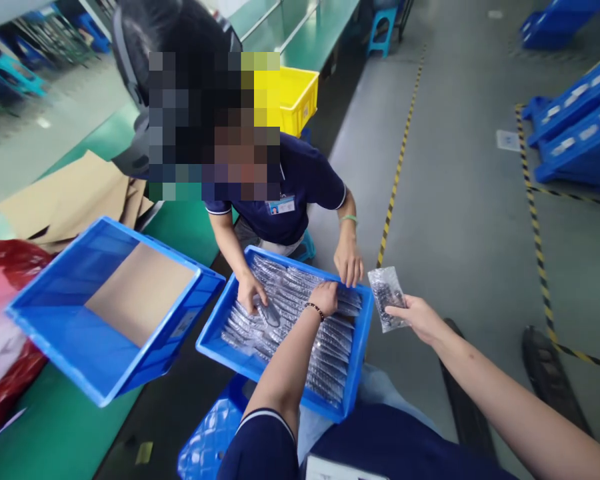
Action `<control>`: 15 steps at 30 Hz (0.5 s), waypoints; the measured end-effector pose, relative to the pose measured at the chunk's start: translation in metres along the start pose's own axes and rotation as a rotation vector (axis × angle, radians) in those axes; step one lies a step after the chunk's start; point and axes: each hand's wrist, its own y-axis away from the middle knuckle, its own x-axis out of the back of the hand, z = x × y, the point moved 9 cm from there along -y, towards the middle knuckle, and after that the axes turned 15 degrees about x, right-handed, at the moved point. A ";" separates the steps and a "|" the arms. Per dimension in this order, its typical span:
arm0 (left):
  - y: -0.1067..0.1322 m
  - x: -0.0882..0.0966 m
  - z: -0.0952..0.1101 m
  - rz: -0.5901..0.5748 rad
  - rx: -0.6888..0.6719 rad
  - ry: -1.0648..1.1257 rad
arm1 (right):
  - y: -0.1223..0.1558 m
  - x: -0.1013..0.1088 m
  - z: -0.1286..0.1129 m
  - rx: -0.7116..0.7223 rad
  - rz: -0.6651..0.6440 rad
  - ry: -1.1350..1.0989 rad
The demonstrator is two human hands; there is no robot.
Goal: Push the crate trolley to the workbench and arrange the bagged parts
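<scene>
A clear bubble-wrap bag (386,293) with dark contents is pinched by my right hand (416,319), thumb across its face, just right of a blue crate (363,347). Tightly packed rows of similar shiny bags (325,363) fill that crate. My left hand (325,298), a beaded band at its wrist, reaches into the crate with fingers curled down among the bags; what its fingertips grip is hidden. On the far side, a co-worker's hand (251,293) touches a bag (269,313) in the crate. The co-worker's other hand (349,263) rests at the crate's far rim.
A second blue crate (130,373) with a cardboard sheet (140,293) inside stands tilted on the green table (70,427) at left. Flat cardboard (75,193) and a red plastic bag (10,260) lie near it. A yellow crate (300,107) stands behind the co-worker.
</scene>
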 end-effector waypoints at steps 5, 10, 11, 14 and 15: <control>-0.008 -0.019 0.002 -0.061 -0.018 -0.131 | 0.004 -0.005 0.001 -0.082 0.023 -0.190; -0.011 -0.030 0.006 -0.094 -0.004 -0.210 | 0.005 -0.005 0.003 -0.081 0.039 -0.167; -0.010 -0.031 0.007 -0.099 0.003 -0.221 | 0.005 -0.006 0.003 -0.074 0.040 -0.155; -0.006 -0.035 0.008 -0.121 0.021 -0.241 | 0.004 -0.006 0.002 -0.035 0.042 -0.117; -0.005 -0.037 0.009 -0.133 0.025 -0.245 | 0.003 -0.006 0.002 -0.019 0.042 -0.102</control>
